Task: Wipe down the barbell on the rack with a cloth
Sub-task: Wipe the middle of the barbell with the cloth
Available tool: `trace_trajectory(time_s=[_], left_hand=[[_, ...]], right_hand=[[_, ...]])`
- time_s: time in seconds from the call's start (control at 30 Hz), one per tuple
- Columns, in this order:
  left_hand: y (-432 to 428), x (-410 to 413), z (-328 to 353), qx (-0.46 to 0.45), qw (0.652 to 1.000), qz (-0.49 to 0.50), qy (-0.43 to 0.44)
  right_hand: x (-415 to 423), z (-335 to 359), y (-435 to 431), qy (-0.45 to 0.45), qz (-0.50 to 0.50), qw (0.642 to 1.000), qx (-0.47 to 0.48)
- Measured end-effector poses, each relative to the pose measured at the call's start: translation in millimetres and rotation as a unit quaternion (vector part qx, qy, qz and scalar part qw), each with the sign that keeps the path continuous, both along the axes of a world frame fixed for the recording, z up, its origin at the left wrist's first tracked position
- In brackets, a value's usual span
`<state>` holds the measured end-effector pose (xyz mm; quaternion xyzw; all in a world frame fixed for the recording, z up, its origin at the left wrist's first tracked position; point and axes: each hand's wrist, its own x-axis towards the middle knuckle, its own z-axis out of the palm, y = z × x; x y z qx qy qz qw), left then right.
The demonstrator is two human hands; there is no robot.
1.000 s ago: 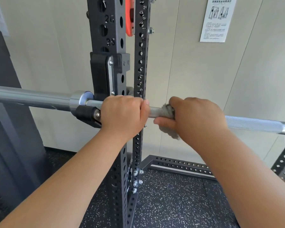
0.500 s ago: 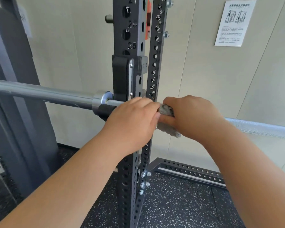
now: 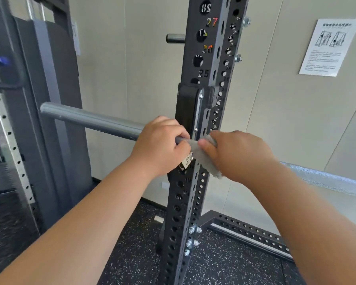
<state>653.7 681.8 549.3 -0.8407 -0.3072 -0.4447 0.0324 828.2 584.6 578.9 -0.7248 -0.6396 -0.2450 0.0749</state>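
Observation:
A steel barbell (image 3: pixel 95 120) lies across the black rack upright (image 3: pixel 195 112), held in a black J-hook. Its sleeve runs out to the left and its knurled shaft shows at the far right. My left hand (image 3: pixel 160 148) grips the bar just left of the upright, where sleeve meets shaft. My right hand (image 3: pixel 234 155) holds a grey cloth (image 3: pixel 201 155) wrapped on the shaft right beside the left hand. The cloth's loose end hangs below the bar. Both hands hide the collar.
The perforated upright stands directly behind my hands, with a peg (image 3: pixel 176 38) sticking out high on its left. A second grey machine frame (image 3: pixel 49 120) fills the left side. A base rail (image 3: pixel 251 233) crosses the speckled rubber floor. A paper notice (image 3: pixel 329 47) hangs on the wall.
My right hand slid the cloth left along the shaft until it met my left hand. My left hand shifted left onto the collar end. My head turned left, so the sleeve end now shows.

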Motion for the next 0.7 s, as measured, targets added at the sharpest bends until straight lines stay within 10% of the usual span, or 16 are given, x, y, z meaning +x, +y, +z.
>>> trace_trajectory(time_s=[0.7], left_hand=[[-6, 4, 0, -0.057, 0.998, -0.002, -0.011]], right_hand=[[-19, -13, 13, -0.040, 0.063, 0.997, 0.036]])
